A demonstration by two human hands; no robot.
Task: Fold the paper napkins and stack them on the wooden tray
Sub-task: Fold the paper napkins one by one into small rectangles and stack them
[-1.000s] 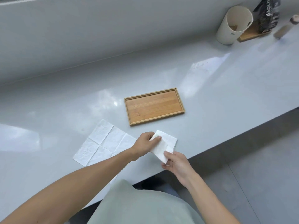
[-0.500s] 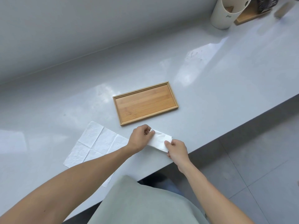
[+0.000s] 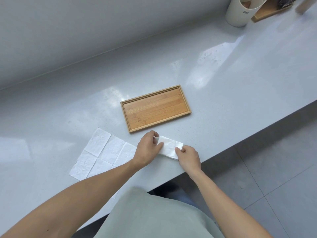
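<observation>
A folded white paper napkin (image 3: 169,146) lies on the grey counter just in front of the wooden tray (image 3: 155,108), near the counter's front edge. My left hand (image 3: 148,147) pinches its left end and my right hand (image 3: 187,155) grips its right end. The tray holds nothing. An unfolded, creased white napkin (image 3: 103,152) lies flat to the left, partly covered by my left forearm.
A white cylindrical container (image 3: 241,11) stands at the far right back, beside a second wooden board (image 3: 267,12) with a dark bag on it. The counter's front edge (image 3: 240,143) runs diagonally; grey floor tiles lie beyond it.
The napkin went from a lifted, wider piece in both hands to a narrower folded strip pressed flat on the counter, closer to the tray.
</observation>
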